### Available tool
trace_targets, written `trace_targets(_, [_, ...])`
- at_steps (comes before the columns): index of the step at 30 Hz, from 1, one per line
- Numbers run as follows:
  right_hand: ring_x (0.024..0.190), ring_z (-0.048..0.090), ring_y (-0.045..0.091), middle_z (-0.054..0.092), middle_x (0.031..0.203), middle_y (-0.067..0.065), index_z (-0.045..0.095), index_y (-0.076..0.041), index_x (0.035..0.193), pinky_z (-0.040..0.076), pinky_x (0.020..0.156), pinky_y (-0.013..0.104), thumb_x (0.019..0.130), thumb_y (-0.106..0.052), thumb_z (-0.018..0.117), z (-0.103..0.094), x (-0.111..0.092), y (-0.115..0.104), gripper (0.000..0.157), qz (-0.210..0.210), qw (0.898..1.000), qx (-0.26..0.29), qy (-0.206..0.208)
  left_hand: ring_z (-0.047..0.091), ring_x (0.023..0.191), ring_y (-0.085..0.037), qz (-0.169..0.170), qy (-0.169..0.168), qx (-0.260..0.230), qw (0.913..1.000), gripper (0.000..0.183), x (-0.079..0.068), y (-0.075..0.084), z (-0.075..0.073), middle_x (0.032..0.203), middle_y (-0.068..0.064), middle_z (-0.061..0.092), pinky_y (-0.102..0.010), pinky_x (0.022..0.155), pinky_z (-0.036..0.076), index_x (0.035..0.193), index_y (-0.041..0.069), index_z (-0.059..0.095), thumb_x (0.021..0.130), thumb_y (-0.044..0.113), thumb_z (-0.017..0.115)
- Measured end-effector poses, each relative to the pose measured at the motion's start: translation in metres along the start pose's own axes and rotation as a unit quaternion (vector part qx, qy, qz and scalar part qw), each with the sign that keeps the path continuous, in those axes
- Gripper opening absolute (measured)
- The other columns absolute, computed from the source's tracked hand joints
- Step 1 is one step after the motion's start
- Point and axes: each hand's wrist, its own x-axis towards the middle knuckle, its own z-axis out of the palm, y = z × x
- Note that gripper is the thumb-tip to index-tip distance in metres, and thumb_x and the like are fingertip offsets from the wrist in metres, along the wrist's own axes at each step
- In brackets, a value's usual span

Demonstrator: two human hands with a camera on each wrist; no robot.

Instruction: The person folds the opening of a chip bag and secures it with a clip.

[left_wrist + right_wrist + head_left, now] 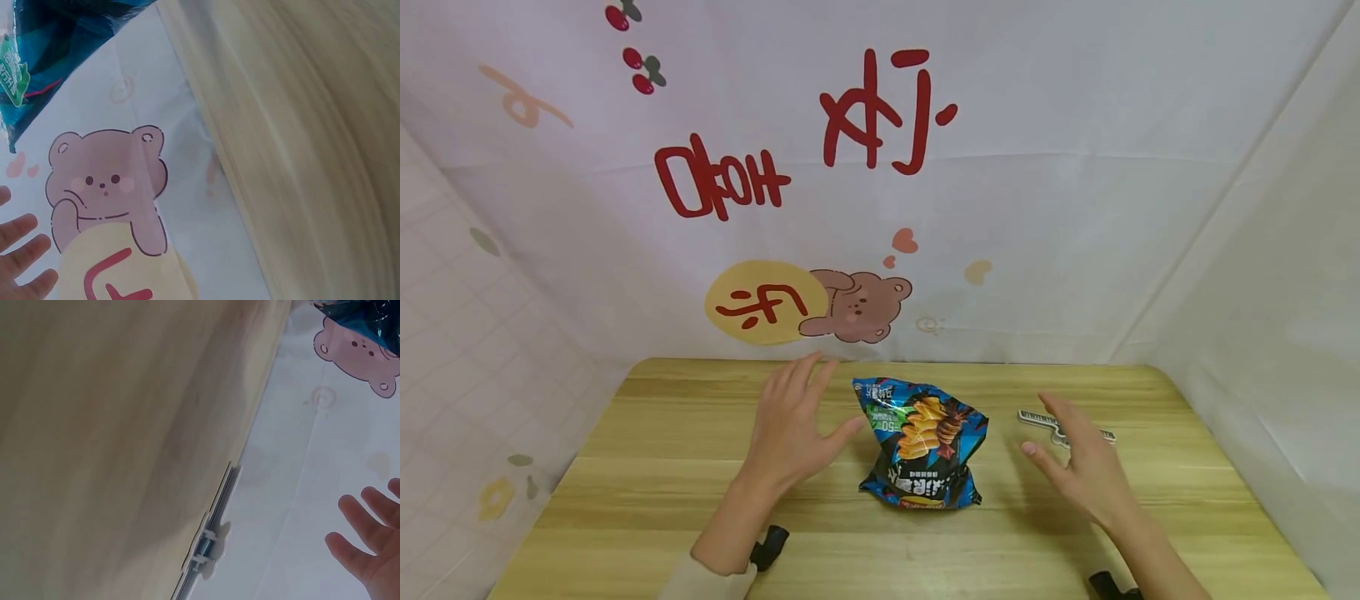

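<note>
A blue and black bag of potato chips (925,442) sits on the wooden table between the two hands, its printing upside down in the head view. Left of it is my left hand (793,425), fingers extended and thumb pointing toward the bag, holding nothing. On the other side my right hand (1086,475) hovers with fingers apart, also holding nothing. It partly covers a long white bag clip (1037,419) lying on the table. In the right wrist view the clip (209,537) shows its hinge. Part of the bag (62,50) fills a corner of the left wrist view.
The light wooden table (647,467) ends at a white cloth backdrop (1037,208) printed with a bear, red characters and cherries. White cloth walls flank it on both sides. A black wrist device (770,547) is on the left wrist, another (1112,586) on the right.
</note>
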Motion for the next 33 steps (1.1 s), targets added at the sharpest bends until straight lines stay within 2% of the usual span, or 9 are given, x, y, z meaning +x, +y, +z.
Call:
trace_targets(9, [0.118,0.062,0.041,0.064,0.135,0.018,0.051,-0.005,0.151,0.050,0.088,0.067,0.090,-0.020,0.082,0.010,0.003,-0.009,0.069,-0.002,1.000,0.018,0.018,0.051,0.134,-0.042,0.020,0.024,-0.019,0.9993,0.078,0.007,0.010,0.008,0.150,-0.019,0.051,-0.065,0.107,0.041,0.144,0.008,0.058,0.085,0.056,0.076])
trace_targets(14, [0.112,0.064,0.032,0.066,0.132,0.013,0.054,-0.007,0.148,0.053,0.083,0.050,0.091,-0.018,0.081,0.013,0.006,-0.014,0.064,0.002,0.999,0.023,0.026,0.052,0.132,-0.040,0.027,0.028,-0.031,0.9988,0.077,0.011,0.017,0.012,0.148,-0.018,0.053,-0.064,0.106,0.042,0.143,0.007,0.060,0.087,0.058,0.073])
trace_targets(18, [0.105,0.064,0.024,0.068,0.126,0.009,0.058,-0.007,0.144,0.051,0.084,0.031,0.091,-0.015,0.082,0.014,0.009,-0.018,0.060,0.005,0.999,0.040,0.037,0.054,0.129,-0.038,0.031,0.027,-0.043,0.9982,0.075,0.015,0.022,0.017,0.141,-0.016,0.057,-0.061,0.105,0.044,0.142,0.008,0.061,0.087,0.058,0.073])
trace_targets(21, [0.102,0.063,0.020,0.069,0.121,0.008,0.060,-0.005,0.142,0.050,0.083,0.023,0.090,-0.013,0.081,0.016,0.011,-0.022,0.057,0.003,0.997,0.057,0.042,0.056,0.123,-0.035,0.033,0.027,-0.049,0.9979,0.074,0.018,0.026,0.020,0.133,-0.014,0.060,-0.058,0.103,0.045,0.142,0.009,0.062,0.086,0.056,0.074])
trace_targets(28, [0.096,0.062,0.013,0.070,0.114,0.005,0.063,-0.005,0.137,0.054,0.078,0.027,0.090,-0.010,0.081,0.021,0.014,-0.030,0.051,0.005,0.996,0.078,0.048,0.058,0.115,-0.032,0.034,0.027,-0.049,0.9978,0.069,0.024,0.034,0.024,0.124,-0.011,0.063,-0.054,0.098,0.048,0.134,0.008,0.067,0.087,0.059,0.071])
trace_targets(33, [0.092,0.063,0.014,0.070,0.108,0.001,0.067,-0.006,0.132,0.054,0.076,0.027,0.086,-0.006,0.084,0.024,0.018,-0.038,0.050,0.002,0.993,0.104,0.055,0.059,0.114,-0.032,0.039,0.030,-0.047,0.9977,0.066,0.028,0.040,0.025,0.123,-0.010,0.063,-0.054,0.097,0.048,0.128,0.007,0.070,0.087,0.059,0.073])
